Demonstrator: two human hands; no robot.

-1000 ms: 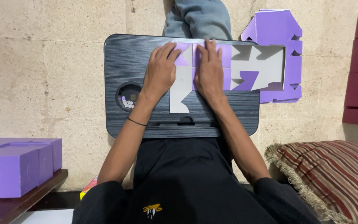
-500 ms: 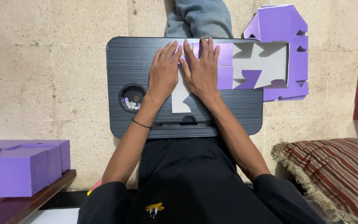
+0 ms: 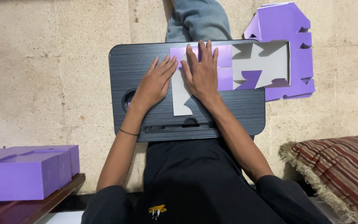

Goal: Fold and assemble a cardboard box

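Two hands flat, fingers spread: left hand [image 3: 153, 85] and right hand [image 3: 202, 70] press unfolded purple-and-grey cardboard box blank [image 3: 253, 66] onto black ridged lap worktop [image 3: 245, 112].

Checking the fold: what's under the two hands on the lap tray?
Both the left hand and right hand press flat on a purple-and-grey cardboard sheet lying on the black tray. The crease beneath the palms is covered.

A home setting, worked at floor level. A black lap tray [image 3: 146, 58] sits over bare stone-tile flooring [image 3: 42, 62]. A striped fringed cushion [image 3: 336, 170] and low wooden shelf [image 3: 34, 205] lie alongside.
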